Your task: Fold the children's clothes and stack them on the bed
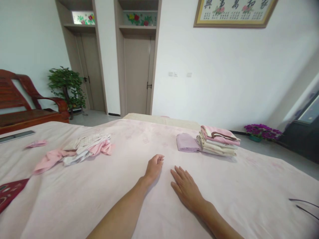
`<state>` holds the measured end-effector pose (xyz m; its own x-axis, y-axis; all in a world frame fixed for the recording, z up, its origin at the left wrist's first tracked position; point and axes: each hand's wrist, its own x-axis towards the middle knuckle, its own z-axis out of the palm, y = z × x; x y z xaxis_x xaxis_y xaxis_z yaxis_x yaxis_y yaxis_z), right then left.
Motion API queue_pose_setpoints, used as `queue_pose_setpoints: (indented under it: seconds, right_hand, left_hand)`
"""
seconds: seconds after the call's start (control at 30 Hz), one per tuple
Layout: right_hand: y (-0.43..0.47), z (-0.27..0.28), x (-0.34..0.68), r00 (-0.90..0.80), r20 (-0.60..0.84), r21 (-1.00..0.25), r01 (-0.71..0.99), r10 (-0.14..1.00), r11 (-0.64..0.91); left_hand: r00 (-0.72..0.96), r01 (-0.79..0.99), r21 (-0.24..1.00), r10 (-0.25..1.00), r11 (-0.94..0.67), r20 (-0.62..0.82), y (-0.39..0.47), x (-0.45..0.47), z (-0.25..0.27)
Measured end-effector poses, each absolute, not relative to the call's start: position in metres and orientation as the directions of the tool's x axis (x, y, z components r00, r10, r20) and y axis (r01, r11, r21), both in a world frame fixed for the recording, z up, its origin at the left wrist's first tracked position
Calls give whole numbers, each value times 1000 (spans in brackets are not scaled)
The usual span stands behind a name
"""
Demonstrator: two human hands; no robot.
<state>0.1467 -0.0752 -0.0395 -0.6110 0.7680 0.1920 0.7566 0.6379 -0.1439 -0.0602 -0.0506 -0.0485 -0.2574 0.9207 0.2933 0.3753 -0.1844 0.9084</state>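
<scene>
My left hand rests at the middle of the pale pink bedsheet, fingers loosely bent and holding nothing. Beside it, my right hand lies palm down with its fingers stretched out. Beyond the right hand sit a folded lilac cloth and, against its right side, a stack of folded clothes in pink and cream. To the left of my hands is a crumpled heap of clothes in pink, white and beige. Neither hand touches any of these clothes.
At far left lie a small pink cloth, a flat dark device and a red patterned item. Two thin dark arms, perhaps of eyeglasses, show at right. A wooden bench and a leafy plant stand beyond the sheet.
</scene>
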Motion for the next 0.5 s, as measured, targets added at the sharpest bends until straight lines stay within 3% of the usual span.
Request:
queue_pose_setpoints:
  seconds: [0.13,0.27,0.33,0.4,0.5]
  right_hand:
    - [-73,-39,145,-601,214,-149,759,770,634]
    - [-71,-38,145,-606,203,-129,762,770,634]
    - [-71,-39,145,-609,200,-116,763,767,636]
    - [-70,-41,146,-612,201,-109,762,765,638]
    - [-69,-43,146,-615,215,-108,757,759,644]
  left_hand:
    - [-395,492,857,837,-155,379,-64,-120,-30]
    - [-596,601,799,648,-32,475,-91,-206,-4]
    - [-704,688,692,430,217,565,-107,-249,3]
    - [-770,629,654,222,420,598,-123,-286,3]
    - [-815,528,631,131,568,565,-139,-327,-7]
